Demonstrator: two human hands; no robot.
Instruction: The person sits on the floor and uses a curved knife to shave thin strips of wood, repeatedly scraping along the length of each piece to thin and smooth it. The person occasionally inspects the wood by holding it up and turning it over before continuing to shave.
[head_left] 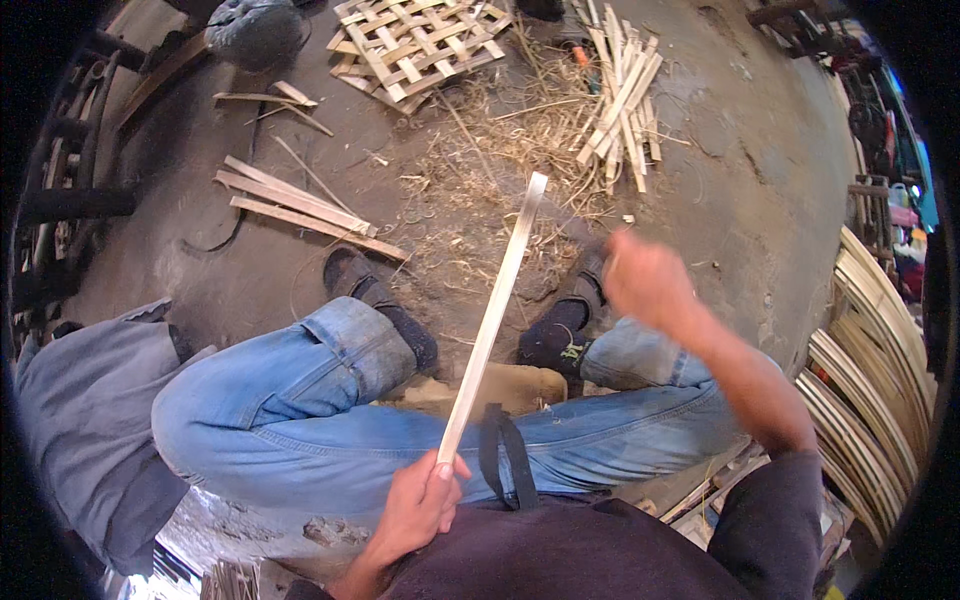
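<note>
Left hand (420, 503) sits low in the view, close to the torso, with the forearm entering from the lower edge. Its fingers are closed around the near end of a long pale bamboo strip (492, 318), thumb laid along the strip's upper face. From that grip the strip rises away from the person, tilted slightly rightward, passing over the knees of the blue jeans (300, 410), and its far end stands free above the straw-littered floor (720, 150).

Right hand (645, 280) is raised out to the right of the strip, clear of it, at the end of an extended bare forearm. It is blurred; the fingers look curled inward, but whether they hold anything cannot be told.

Both legs are bent, feet in dark sandals (350, 272) planted on the floor either side of the strip's line. A tan block (510, 385) lies between the legs, beneath the strip.

Surroundings: a woven lattice panel (415, 45) lies at the top of the view, with a bundle of cut slats (625, 95) to its right. Loose flat slats (295, 205) lie to the left. A stack of curved strips (870, 370) leans at the right edge.
</note>
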